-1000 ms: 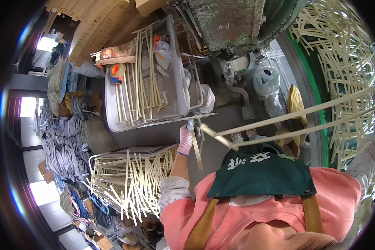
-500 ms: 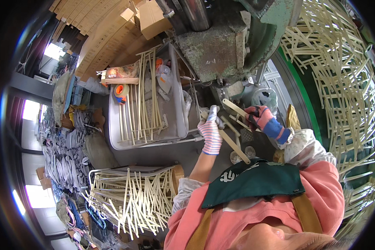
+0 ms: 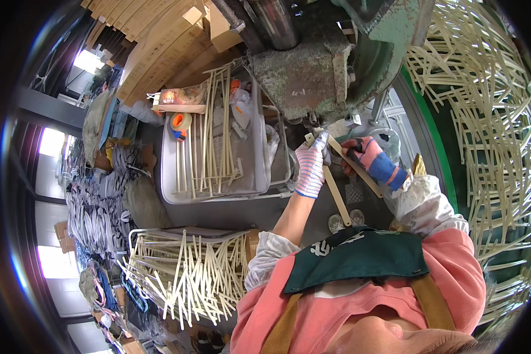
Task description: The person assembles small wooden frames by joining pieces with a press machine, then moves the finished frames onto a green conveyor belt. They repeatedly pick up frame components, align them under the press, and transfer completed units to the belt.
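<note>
My left hand, in a striped white and pink glove, is closed around a flat cream strip whose lower end points toward my apron. The fingertips reach up beneath the head of a worn green press. In a pink and blue glove with dark fingers, my right hand grips a second cream strip, slanting from below the press down to the right. Its upper end lies close beside my left fingertips; I cannot tell whether they touch. The spot under the press is partly hidden by my left fingers.
To the left stands a grey tray with long strips, an orange tape roll and plastic bags. Below it, a rack is heaped with cream strips. More strips cover a green surface at right. Cardboard boxes are stacked behind.
Both hands have moved closer together near the press. My left hand has shifted right with its strip, and the right-hand strip has turned steeper, its upper end now beside my left fingertips.
</note>
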Tool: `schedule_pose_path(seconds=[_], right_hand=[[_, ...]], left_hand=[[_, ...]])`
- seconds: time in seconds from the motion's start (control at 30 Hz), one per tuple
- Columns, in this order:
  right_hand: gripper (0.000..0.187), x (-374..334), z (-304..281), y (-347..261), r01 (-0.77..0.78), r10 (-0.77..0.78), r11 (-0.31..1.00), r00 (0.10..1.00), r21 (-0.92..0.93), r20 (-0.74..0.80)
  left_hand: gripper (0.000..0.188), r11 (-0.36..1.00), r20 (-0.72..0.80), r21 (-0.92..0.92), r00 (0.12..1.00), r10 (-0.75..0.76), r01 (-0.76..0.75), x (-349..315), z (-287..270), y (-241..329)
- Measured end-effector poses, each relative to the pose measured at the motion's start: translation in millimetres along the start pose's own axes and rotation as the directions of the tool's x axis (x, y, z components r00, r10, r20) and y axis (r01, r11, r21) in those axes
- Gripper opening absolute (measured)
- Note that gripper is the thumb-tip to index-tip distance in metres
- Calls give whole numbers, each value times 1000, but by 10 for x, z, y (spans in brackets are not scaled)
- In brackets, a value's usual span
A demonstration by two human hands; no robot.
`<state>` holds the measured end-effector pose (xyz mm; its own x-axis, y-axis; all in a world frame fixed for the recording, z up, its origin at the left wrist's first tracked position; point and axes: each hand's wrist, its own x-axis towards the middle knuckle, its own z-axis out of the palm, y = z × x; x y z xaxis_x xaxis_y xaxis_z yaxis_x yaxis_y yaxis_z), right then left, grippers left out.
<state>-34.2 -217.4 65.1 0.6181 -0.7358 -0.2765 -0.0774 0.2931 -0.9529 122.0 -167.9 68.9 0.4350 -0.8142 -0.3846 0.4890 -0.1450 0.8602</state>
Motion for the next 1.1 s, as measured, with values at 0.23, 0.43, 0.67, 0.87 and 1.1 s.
schedule_pose_path(seconds=[0.23,0.43,0.67,0.87,1.1], right_hand=[[15,347,-328,251,370,-272,809,924,-457,268],[25,1409,-631,760,96,-155,664,988,-741,-11],[24,2276,-608,1618,194,-491,341,871,-920,2],[24,2258,-571,1535,119,-459,459,880,-880,-121],[22,2510,-668,1672,309,-483,244,860,-919,161]], left_hand=[[25,998,-17,39,999,-42,43,65,-59,-38],[19,993,-69,49,992,-106,110,154,-135,-196],[30,992,40,73,993,-110,107,69,-249,-205],[27,991,48,69,992,-117,113,-320,-686,-284],[32,981,64,176,995,75,-86,-763,-920,-729]])
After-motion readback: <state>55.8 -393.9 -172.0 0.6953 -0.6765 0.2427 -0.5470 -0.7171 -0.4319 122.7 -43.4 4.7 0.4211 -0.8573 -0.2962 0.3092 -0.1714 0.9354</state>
